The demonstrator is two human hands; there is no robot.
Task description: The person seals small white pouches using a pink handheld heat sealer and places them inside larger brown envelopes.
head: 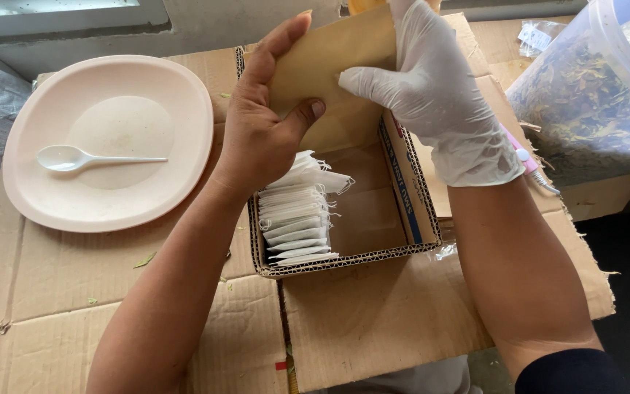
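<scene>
Toward the left edge of the cardboard-covered surface (pixel 74 292) lies a pale pink plate (pixel 176 146), and a white plastic spoon (pixel 85 157) rests in its hollow with the bowl pointing left. A few dried leaf bits are scattered on the cardboard near the plate's lower rim. Just right of the plate, the bare left hand (pixel 260 135) comes up from the near edge and grasps the left side of a brown paper pouch (pixel 322 73), thumb pressed on its front and fingers wrapped around its side. The pouch is held above the far end of a small open cardboard box (pixel 344 255) that sits at the middle of the surface. Inside the box, along its left wall, stands a row of white filter bags (pixel 297 219) packed one behind the other, while the right part of the box floor is bare. The right hand (pixel 439 95), in a white glove, pinches the pouch's right side near its top, fingers curled onto the paper. At the far right corner stands a clear plastic tub (pixel 592 95) filled with dried leaves, tilted toward the box and well apart from both hands.
</scene>
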